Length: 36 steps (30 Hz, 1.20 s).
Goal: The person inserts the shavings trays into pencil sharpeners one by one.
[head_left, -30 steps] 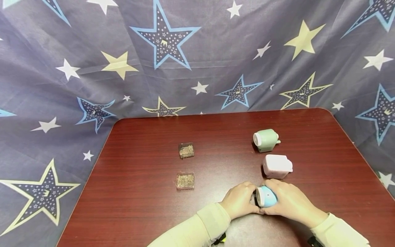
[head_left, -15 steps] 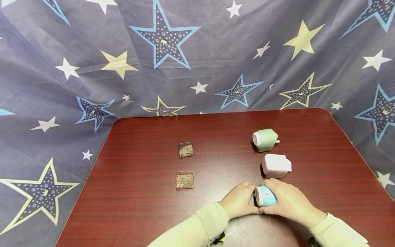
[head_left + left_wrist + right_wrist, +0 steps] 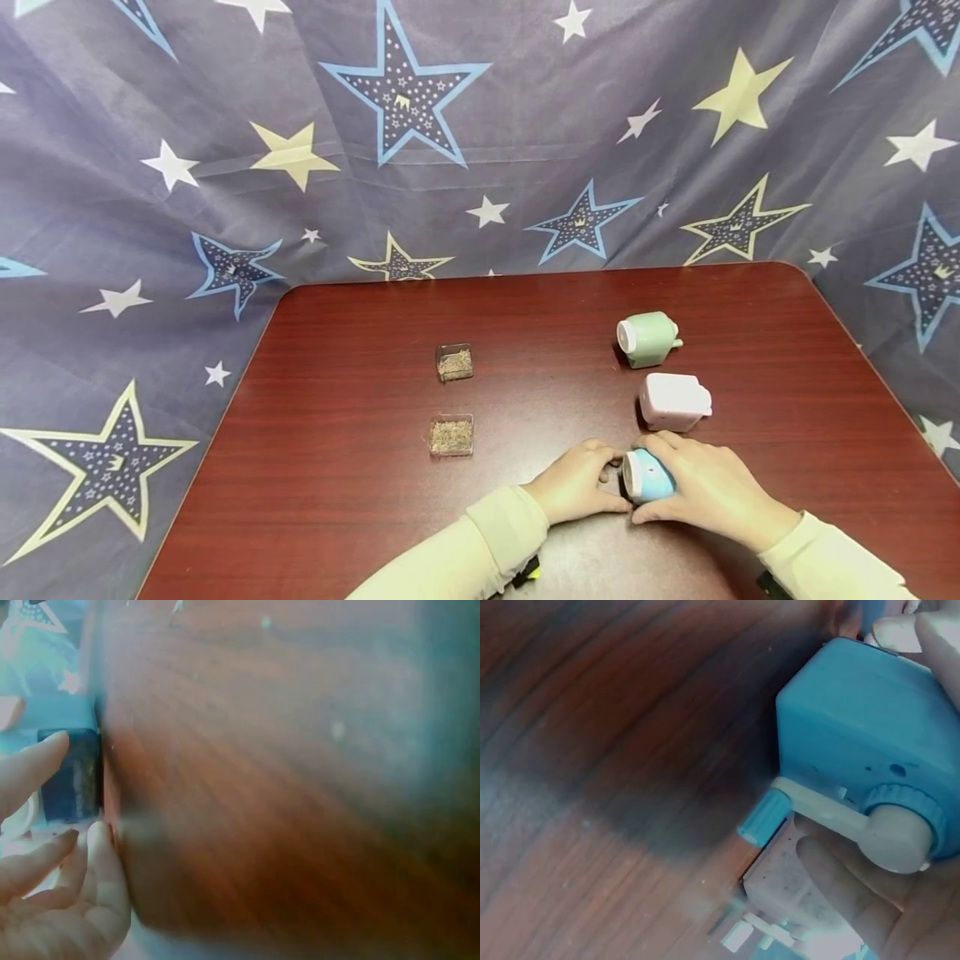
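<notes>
A blue hand-crank pencil sharpener [image 3: 652, 477] lies at the table's front right, its pale round front facing left. My right hand [image 3: 708, 485] grips its body from the right, thumb on the near side. The crank [image 3: 826, 811] shows in the right wrist view. At the front, my left hand [image 3: 576, 485] has its thumb and fingers at opposite edges of a dark drawer [image 3: 71, 780], seen in the left wrist view. The drawer appears seated in the body; some of the contact is hidden.
Just behind the right hand is a pink sharpener [image 3: 672, 403], with a green one [image 3: 647, 338] farther back. Two small clear trays, a near one [image 3: 452, 454] and a far one [image 3: 456, 378], hold shavings left of centre on the brown table [image 3: 352, 375].
My left hand has shifted slightly left, and its thumb tip has parted from my right thumb. My right hand and the blue sharpener stay almost in place.
</notes>
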{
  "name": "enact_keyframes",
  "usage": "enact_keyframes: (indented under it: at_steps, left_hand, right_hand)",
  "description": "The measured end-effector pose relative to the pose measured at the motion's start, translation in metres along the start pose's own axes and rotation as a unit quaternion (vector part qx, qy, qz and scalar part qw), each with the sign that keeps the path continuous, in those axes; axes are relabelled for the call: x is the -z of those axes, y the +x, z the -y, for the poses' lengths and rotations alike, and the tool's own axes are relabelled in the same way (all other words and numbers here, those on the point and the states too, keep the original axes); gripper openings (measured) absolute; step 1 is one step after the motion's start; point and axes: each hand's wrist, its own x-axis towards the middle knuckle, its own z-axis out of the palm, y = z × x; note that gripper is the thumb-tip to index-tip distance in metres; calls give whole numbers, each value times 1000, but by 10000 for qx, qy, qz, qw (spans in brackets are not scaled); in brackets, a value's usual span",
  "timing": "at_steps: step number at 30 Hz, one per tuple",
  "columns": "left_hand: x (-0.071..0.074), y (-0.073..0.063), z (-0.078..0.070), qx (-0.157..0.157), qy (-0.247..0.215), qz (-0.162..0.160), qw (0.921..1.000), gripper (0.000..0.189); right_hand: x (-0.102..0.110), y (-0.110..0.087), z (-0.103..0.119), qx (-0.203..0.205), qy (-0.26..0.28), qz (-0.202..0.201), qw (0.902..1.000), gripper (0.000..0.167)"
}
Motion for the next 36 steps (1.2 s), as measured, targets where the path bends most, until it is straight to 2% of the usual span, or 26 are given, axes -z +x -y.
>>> enact_keyframes:
  at_steps: [4, 12, 20, 28, 36]
  left_hand:
    - [5, -1, 4, 6, -147, 95, 9998, 56]
    - [18, -3, 10, -54, -114, 199, 9997, 52]
    - [44, -6, 16, -150, 136, 115, 9997, 50]
    - [70, -12, 19, -273, 584, 92, 9979, 50]
    - [93, -16, 27, -188, 1290, 19, 9915, 49]
  right_hand:
    - [1, 0, 1, 134, -116, -136, 9998, 90]
    - [7, 3, 2, 90, -121, -181, 9997, 86]
    - [16, 10, 0, 264, -191, -340, 9989, 82]
    - [25, 17, -2, 185, -71, -298, 9994, 79]
    - [33, 23, -10, 351, 3, -771, 9964, 66]
